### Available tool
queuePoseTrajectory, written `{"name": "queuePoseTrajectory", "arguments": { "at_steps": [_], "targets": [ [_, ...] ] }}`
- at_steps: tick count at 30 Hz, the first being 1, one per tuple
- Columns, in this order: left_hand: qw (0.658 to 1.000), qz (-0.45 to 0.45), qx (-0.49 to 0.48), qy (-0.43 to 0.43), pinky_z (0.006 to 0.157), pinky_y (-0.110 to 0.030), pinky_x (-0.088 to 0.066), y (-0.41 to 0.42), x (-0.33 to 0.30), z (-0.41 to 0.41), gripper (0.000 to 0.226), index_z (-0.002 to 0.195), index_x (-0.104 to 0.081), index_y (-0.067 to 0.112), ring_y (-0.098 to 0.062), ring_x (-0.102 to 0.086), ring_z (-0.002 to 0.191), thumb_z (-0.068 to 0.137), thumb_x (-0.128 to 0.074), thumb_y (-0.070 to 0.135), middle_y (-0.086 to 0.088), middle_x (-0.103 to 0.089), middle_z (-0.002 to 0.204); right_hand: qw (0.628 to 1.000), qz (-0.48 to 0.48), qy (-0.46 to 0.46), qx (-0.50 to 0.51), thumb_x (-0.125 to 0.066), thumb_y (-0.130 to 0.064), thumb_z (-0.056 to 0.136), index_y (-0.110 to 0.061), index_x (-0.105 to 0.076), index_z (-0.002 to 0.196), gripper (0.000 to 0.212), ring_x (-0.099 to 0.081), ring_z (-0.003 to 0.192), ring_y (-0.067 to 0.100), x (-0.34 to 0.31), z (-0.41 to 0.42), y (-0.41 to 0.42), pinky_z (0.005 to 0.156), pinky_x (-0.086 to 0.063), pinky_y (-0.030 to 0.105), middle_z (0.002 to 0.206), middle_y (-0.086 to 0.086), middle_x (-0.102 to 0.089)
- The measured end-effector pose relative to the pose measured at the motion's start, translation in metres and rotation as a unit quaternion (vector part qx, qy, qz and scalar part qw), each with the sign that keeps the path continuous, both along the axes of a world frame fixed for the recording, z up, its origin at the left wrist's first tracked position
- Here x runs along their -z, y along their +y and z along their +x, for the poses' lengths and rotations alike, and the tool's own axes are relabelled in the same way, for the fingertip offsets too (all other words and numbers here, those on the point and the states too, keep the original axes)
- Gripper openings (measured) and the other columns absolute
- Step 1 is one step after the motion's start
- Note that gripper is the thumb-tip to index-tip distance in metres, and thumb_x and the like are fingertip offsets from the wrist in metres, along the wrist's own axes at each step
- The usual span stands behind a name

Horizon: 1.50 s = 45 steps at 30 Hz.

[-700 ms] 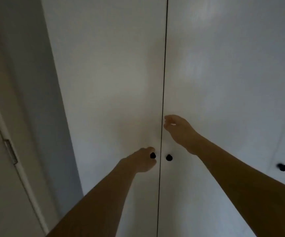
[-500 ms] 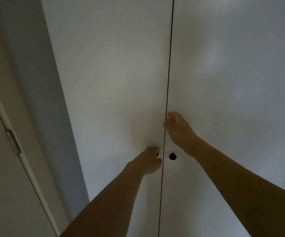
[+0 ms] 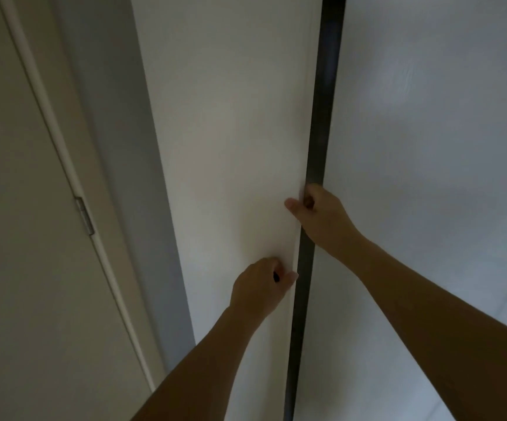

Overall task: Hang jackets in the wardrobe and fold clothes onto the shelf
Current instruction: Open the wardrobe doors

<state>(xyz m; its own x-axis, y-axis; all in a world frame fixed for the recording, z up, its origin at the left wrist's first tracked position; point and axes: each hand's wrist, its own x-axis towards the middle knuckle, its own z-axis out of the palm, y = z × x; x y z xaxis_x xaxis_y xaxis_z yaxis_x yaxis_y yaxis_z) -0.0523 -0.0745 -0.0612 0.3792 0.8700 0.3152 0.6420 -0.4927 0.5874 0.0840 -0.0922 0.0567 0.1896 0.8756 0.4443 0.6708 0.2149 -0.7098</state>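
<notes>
The left hand grips a small dark knob on the smooth white left door. The right hand curls round that door's edge, beside a dark gap and the glossy right door.

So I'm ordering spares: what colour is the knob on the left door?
Black knob, mostly hidden inside the left hand; head view.

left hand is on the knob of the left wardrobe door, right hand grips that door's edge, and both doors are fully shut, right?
Not quite: the doors are not shut. The head view shows a dark gap where the left door has swung out. The left hand grips its knob; the right hand grips its edge.
</notes>
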Motion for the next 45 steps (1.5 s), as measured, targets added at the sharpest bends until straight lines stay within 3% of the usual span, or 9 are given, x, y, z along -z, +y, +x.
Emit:
{"name": "queuePoseTrajectory", "arguments": {
  "at_steps": [7, 11, 14, 17, 22, 32, 37, 41, 45],
  "targets": [
    [0.995, 0.073, -0.059, 0.016, 0.05, -0.008, -0.028, -0.049, 0.013, -0.095, 0.042, 0.067, -0.038, 0.032, -0.003, -0.046, 0.053, 0.083, -0.053, 0.068, 0.015, -0.044, 0.059, 0.995, 0.028, -0.048, -0.088, -0.07, -0.05, 0.079, -0.016, -0.056, 0.079, 0.037, -0.06, 0.067, 0.009, -0.002, -0.08, -0.044, 0.061, -0.052, 0.018, 0.072, -0.008, -0.062],
    [0.981, 0.171, -0.085, 0.026, 0.061, -0.009, -0.03, -0.069, 0.02, -0.156, 0.033, 0.076, -0.042, 0.03, -0.003, -0.043, 0.066, 0.083, -0.052, 0.061, 0.018, -0.046, 0.08, 0.985, 0.01, 0.0, -0.174, -0.072, -0.049, 0.078, -0.032, -0.056, 0.089, 0.026, -0.062, 0.079, -0.005, 0.001, -0.136, -0.047, 0.06, -0.048, 0.007, 0.083, -0.02, -0.064],
    [0.969, 0.211, -0.126, 0.019, 0.06, -0.02, -0.04, -0.075, 0.023, -0.2, 0.033, 0.076, -0.055, 0.019, -0.01, -0.043, 0.07, 0.082, -0.057, 0.051, 0.008, -0.044, 0.087, 0.963, -0.02, 0.041, -0.264, -0.071, -0.046, 0.081, -0.035, -0.041, 0.134, 0.062, -0.058, 0.107, -0.004, 0.0, -0.181, -0.039, 0.079, -0.054, 0.018, 0.126, -0.016, -0.055],
    [0.964, 0.208, -0.166, 0.032, 0.055, -0.032, -0.044, -0.077, 0.022, -0.244, 0.029, 0.068, -0.049, 0.018, -0.015, -0.045, 0.06, 0.082, -0.064, 0.039, 0.005, -0.043, 0.071, 0.954, -0.026, -0.009, -0.299, -0.064, -0.056, 0.082, -0.031, -0.003, 0.155, 0.098, -0.031, 0.141, 0.009, -0.001, -0.228, -0.03, 0.114, -0.034, 0.038, 0.158, -0.01, -0.022],
    [0.963, 0.108, -0.24, 0.058, 0.053, -0.026, -0.032, -0.064, 0.013, -0.313, 0.036, 0.064, -0.033, 0.025, -0.016, -0.046, 0.057, 0.087, -0.055, 0.043, 0.005, -0.045, 0.067, 0.968, 0.033, -0.103, -0.228, -0.049, -0.065, 0.087, -0.022, 0.012, 0.153, 0.1, -0.002, 0.149, 0.016, 0.008, -0.312, -0.009, 0.12, -0.017, 0.045, 0.163, -0.001, 0.006],
    [0.967, 0.046, -0.25, 0.038, 0.058, -0.027, -0.038, -0.024, 0.009, -0.391, 0.029, 0.074, -0.042, 0.018, -0.017, -0.048, 0.067, 0.091, -0.053, 0.039, 0.002, -0.048, 0.078, 0.984, 0.088, -0.131, -0.08, -0.048, -0.065, 0.087, -0.013, 0.006, 0.154, 0.1, -0.015, 0.145, 0.036, 0.02, -0.409, 0.032, 0.114, -0.025, 0.042, 0.16, 0.016, -0.007],
    [0.969, 0.021, -0.241, 0.047, 0.054, -0.025, -0.034, -0.024, 0.004, -0.393, 0.032, 0.068, -0.037, 0.024, -0.015, -0.049, 0.067, 0.091, -0.053, 0.039, 0.007, -0.044, 0.073, 0.986, 0.063, -0.095, -0.121, -0.052, -0.063, 0.087, -0.022, 0.007, 0.154, 0.099, -0.013, 0.146, 0.035, 0.018, -0.407, 0.032, 0.113, -0.025, 0.045, 0.16, 0.011, -0.003],
    [0.91, 0.178, -0.374, 0.029, 0.078, -0.039, -0.043, -0.047, 0.018, -0.366, 0.023, 0.106, -0.063, 0.01, -0.031, -0.052, 0.09, 0.092, -0.057, 0.027, -0.01, -0.057, 0.101, 0.975, 0.042, -0.161, -0.149, -0.047, -0.06, 0.091, -0.033, -0.001, 0.154, 0.082, -0.01, 0.147, 0.027, 0.015, -0.342, 0.029, 0.116, -0.019, 0.045, 0.162, 0.003, -0.001],
    [0.877, 0.314, -0.356, -0.071, 0.094, -0.045, -0.041, -0.053, 0.014, -0.29, 0.046, 0.134, -0.052, -0.001, -0.036, -0.047, 0.109, 0.092, -0.06, 0.017, -0.024, -0.051, 0.123, 0.972, 0.069, -0.225, 0.022, -0.053, -0.04, 0.095, -0.013, -0.015, 0.154, 0.075, -0.01, 0.147, 0.031, 0.001, -0.226, 0.034, 0.12, -0.012, 0.042, 0.161, 0.016, -0.007]
  ]
}}
